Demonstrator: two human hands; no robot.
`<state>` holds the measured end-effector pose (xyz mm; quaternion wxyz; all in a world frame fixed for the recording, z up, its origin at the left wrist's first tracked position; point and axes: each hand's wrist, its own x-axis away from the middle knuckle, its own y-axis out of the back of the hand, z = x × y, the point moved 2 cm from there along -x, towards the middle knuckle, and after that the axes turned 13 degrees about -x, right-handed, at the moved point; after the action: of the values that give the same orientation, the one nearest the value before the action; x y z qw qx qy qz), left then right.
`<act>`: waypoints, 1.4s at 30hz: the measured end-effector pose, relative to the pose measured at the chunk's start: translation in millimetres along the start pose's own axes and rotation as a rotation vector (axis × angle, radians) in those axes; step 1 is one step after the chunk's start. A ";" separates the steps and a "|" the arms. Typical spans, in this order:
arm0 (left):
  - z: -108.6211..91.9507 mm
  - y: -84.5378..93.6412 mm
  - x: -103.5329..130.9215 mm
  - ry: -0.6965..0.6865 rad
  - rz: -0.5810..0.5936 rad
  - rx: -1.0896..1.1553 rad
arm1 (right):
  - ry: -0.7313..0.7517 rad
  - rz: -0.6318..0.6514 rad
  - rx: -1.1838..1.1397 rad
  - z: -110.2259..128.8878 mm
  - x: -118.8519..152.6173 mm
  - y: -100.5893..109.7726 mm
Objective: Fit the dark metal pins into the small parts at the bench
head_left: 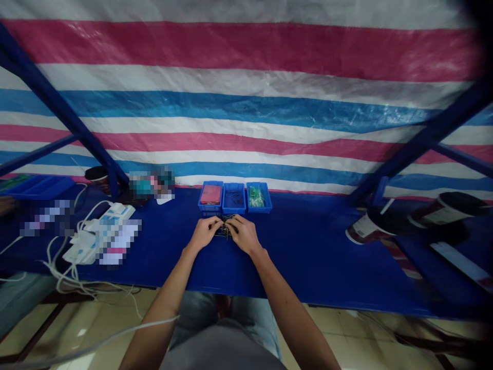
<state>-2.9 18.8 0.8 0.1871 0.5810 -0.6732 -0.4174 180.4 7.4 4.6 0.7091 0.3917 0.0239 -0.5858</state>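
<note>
My left hand (205, 232) and my right hand (244, 232) meet over a small pile of thin dark and yellowish pieces (224, 230) on the blue table. The fingers of both hands are pinched together at the pile; what they hold is too small to make out. Just beyond them three blue bins stand in a row. The left bin (211, 207) holds reddish flat pieces (211, 194), the middle bin (234, 209) thin dark pieces (233, 197), and the right bin (260, 209) green and whitish pieces (256, 196).
At the left lie a white power strip (119, 209) and tangled white cables (63, 277). Dark cups (364, 228) stand at the right near a phone (460, 263). Blue frame bars slope on both sides. Part of another person's hand (6, 205) shows at the left edge.
</note>
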 end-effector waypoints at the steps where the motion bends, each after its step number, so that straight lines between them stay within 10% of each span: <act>1: -0.1 0.0 0.0 0.001 0.000 -0.005 | 0.001 0.000 0.006 0.0 0.0 -0.3; 42: -1.5 0.1 0.6 -0.015 0.019 -0.003 | 0.018 0.015 0.008 -3.0 -0.8 4.4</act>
<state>-2.0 17.7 1.6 0.1868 0.5712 -0.6795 -0.4208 185.1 9.7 5.2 0.7116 0.4001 0.0249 -0.5769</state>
